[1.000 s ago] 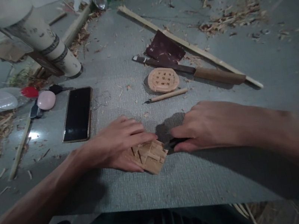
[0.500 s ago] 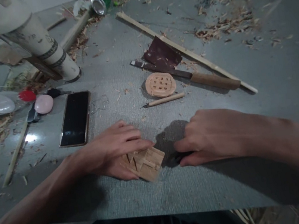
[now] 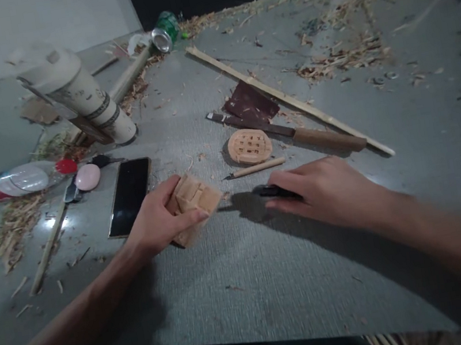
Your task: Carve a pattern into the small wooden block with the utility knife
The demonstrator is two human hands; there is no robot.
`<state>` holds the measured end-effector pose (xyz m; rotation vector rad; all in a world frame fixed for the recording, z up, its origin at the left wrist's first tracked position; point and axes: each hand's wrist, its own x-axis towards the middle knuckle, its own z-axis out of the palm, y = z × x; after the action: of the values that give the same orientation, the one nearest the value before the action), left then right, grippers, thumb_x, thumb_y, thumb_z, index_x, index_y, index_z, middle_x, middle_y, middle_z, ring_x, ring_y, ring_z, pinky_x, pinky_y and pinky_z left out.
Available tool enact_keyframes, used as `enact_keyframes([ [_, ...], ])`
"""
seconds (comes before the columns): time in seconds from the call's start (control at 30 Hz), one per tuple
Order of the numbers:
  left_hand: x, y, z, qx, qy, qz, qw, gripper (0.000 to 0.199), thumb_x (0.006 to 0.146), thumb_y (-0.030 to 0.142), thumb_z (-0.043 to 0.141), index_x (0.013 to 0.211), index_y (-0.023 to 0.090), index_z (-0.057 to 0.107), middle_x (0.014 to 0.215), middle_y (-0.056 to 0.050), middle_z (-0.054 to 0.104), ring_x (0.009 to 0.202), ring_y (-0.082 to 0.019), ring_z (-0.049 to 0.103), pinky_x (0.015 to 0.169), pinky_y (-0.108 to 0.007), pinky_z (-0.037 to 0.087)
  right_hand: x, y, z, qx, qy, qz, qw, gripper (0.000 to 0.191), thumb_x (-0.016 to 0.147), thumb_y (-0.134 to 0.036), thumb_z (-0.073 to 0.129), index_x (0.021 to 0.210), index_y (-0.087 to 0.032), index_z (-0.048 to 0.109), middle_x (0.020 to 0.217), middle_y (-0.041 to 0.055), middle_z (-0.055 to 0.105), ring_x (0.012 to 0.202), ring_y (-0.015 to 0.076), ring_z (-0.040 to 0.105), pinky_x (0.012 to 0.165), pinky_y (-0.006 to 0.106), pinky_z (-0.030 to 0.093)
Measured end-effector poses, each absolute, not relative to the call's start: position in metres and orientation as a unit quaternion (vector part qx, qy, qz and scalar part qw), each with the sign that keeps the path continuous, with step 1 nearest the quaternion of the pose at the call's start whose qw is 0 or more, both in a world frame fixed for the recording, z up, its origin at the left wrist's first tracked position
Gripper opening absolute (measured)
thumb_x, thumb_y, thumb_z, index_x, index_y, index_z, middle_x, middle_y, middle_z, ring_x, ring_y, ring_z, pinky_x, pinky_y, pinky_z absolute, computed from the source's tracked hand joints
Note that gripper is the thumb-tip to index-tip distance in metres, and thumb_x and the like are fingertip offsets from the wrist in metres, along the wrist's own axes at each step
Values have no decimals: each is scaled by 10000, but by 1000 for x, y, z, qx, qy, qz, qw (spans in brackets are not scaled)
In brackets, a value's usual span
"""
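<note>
My left hand (image 3: 161, 215) grips a carved wooden block (image 3: 195, 198) between thumb and fingers, tilted, with notches on its upper face. To its right, my right hand (image 3: 318, 190) is closed around a black-handled tool (image 3: 277, 191); a thin part, blurred, points toward the block without touching it. Just beyond both hands lie a round carved wooden piece (image 3: 249, 146) with small square holes and a slim wooden-handled tool (image 3: 256, 168) with a dark tip.
A phone (image 3: 130, 197) lies left of my left hand. Farther back are a long-handled blade (image 3: 325, 139), a dark red sheet (image 3: 251, 101), a wooden strip (image 3: 279, 95), a leaning white tube (image 3: 92, 104), a plastic bottle (image 3: 17, 182), a green can (image 3: 165, 31) and wood shavings.
My left hand has lifted and turned the block, moving it slightly left and away from me. My right hand has moved away from me, and the black tool shows more clearly. The view has tilted up.
</note>
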<state>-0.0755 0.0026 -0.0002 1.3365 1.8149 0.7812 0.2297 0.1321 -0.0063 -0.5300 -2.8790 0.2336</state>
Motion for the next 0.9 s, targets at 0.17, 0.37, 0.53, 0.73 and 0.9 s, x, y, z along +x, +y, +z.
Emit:
enact_keyframes([
  [0.17,-47,0,13,328,573,429,616,481,824,351,881,1192,169,631,1062,-120,805,1001,-276,772,874,-386,610,226,127,-5,-234,-945,94,207,236,1120,-384,485,1059,-216,640,997,80,735,796,214,677,640,324,388],
  [0.37,-6,9,14,278,429,463,724,686,855,249,845,1443,204,495,1064,-105,780,992,-258,775,966,-445,612,221,123,-9,-282,-919,65,267,170,1109,-319,516,1113,-204,642,1072,75,740,814,204,690,643,314,414],
  [0.53,8,20,4,333,450,450,696,670,862,292,819,1450,274,498,984,-32,723,897,-224,749,901,-429,620,222,124,-16,-290,-912,71,282,173,1106,-315,514,1124,-193,635,1025,77,760,822,222,704,652,321,430],
  [0.73,7,24,-7,403,472,435,653,735,772,381,859,1413,247,524,979,-29,693,836,-202,701,780,-364,602,225,118,-4,-214,-933,106,269,215,1086,-339,464,1126,-170,591,1017,118,727,869,245,658,698,359,477],
  [0.9,5,24,-9,457,483,429,611,728,737,367,856,1397,242,575,1260,-104,707,1097,-273,696,947,-430,585,219,106,4,-158,-947,108,259,201,1079,-267,426,1063,-171,602,930,101,701,830,242,630,673,368,476],
])
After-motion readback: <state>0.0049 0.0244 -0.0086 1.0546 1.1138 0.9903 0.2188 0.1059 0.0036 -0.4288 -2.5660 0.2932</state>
